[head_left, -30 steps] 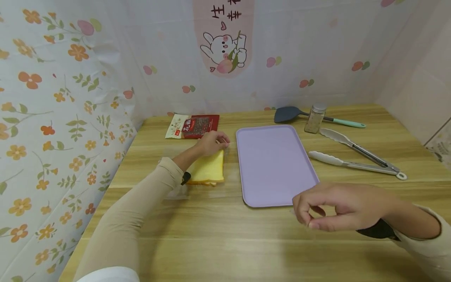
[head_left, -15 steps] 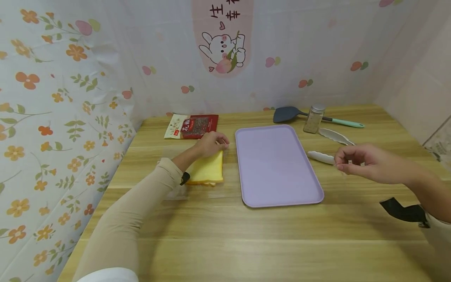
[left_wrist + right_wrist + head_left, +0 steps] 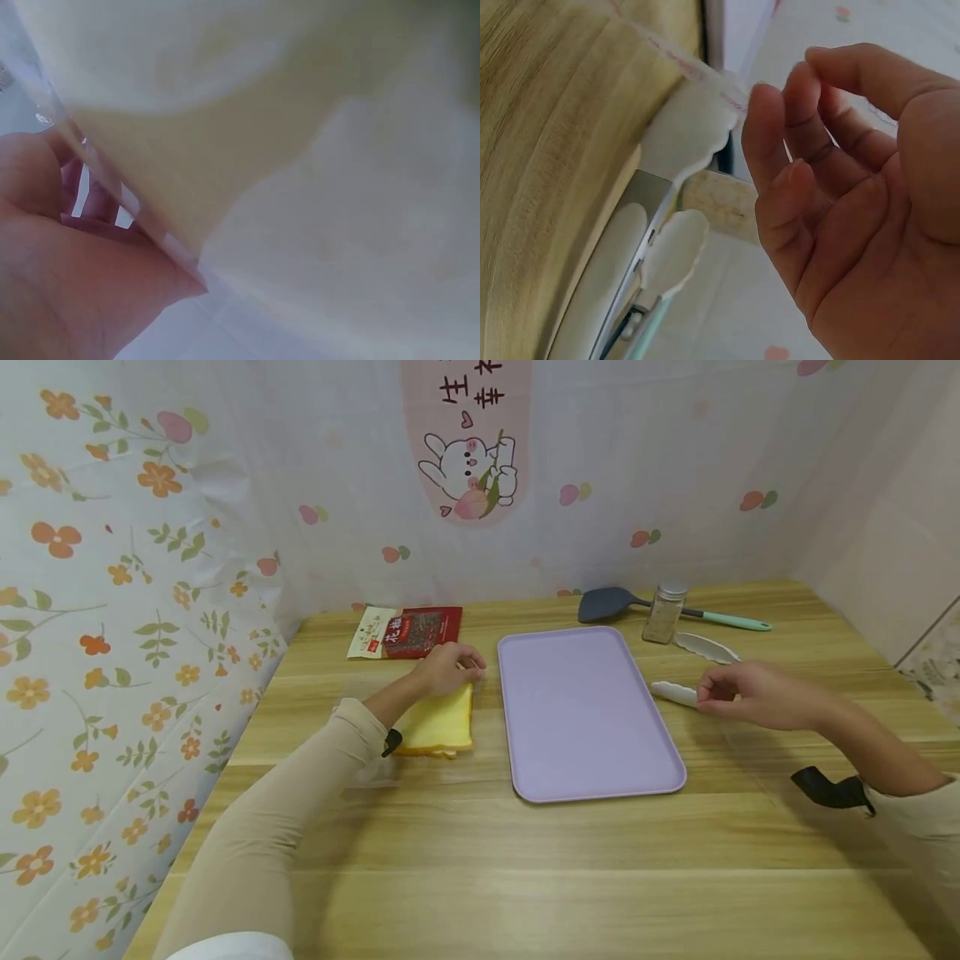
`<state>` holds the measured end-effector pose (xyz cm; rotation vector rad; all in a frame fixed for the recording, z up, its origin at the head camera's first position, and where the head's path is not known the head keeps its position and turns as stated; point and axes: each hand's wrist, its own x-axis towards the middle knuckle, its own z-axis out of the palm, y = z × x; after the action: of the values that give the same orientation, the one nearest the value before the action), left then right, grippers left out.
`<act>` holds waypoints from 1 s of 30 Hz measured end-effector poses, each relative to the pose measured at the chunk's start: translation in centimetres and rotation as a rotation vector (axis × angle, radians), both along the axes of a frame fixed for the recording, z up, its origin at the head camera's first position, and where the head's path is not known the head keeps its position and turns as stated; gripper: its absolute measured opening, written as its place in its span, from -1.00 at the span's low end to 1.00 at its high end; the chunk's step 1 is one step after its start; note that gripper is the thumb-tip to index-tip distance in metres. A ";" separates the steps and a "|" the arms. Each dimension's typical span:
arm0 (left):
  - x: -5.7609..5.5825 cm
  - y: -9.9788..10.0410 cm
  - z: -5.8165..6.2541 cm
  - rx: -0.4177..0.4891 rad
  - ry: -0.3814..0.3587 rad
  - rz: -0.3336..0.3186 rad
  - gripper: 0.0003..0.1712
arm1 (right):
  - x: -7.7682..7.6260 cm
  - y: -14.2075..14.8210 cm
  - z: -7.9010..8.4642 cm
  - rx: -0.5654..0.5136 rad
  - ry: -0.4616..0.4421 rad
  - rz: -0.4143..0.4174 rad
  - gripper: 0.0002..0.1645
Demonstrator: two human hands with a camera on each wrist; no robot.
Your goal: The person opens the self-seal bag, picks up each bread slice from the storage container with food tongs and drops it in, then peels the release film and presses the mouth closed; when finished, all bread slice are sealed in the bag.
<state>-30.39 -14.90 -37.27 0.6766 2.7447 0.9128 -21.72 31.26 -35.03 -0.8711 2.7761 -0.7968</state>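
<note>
Yellow-looking bread slices (image 3: 435, 727) lie in a clear plastic bag (image 3: 372, 774) on the left of the wooden table. My left hand (image 3: 446, 668) grips the bag at its far edge; in the left wrist view the thumb and fingers meet the plastic, their tips partly hidden by it. Over the tongs (image 3: 675, 693), my right hand (image 3: 750, 695) is raised with thumb and fingers drawn together. From its fingertips a thin clear plastic strip (image 3: 679, 60) with red lettering trails off in the right wrist view.
A lilac tray (image 3: 592, 714) lies between the hands. Behind the bread sits a red and cream spice packet (image 3: 420, 631). A glass shaker jar (image 3: 664, 614) stands by a dark spatula (image 3: 603, 603) with a mint handle at the back right. Patterned cloth walls border the table.
My right hand has moved up and away from the tray's near right corner to over the tongs, carrying the strip. The left hand stays at the bread.
</note>
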 end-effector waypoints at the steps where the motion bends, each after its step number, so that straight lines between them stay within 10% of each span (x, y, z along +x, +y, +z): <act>1: 0.0 0.0 0.0 0.000 -0.003 0.002 -0.81 | -0.2 -0.1 -0.1 0.006 -0.011 -0.002 -0.90; 17: -0.2 -0.2 0.1 0.025 -0.060 0.011 -0.73 | -0.9 -2.1 1.1 -0.286 -0.112 -0.167 -0.76; 30: 0.0 -0.3 0.1 0.012 -0.054 -0.006 -0.76 | -1.2 -3.5 0.1 -0.317 -0.254 -0.051 -0.69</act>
<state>-30.36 -15.18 -37.14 0.6515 2.6903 0.9337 -22.92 27.75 -34.94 -0.6860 2.4976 -1.2837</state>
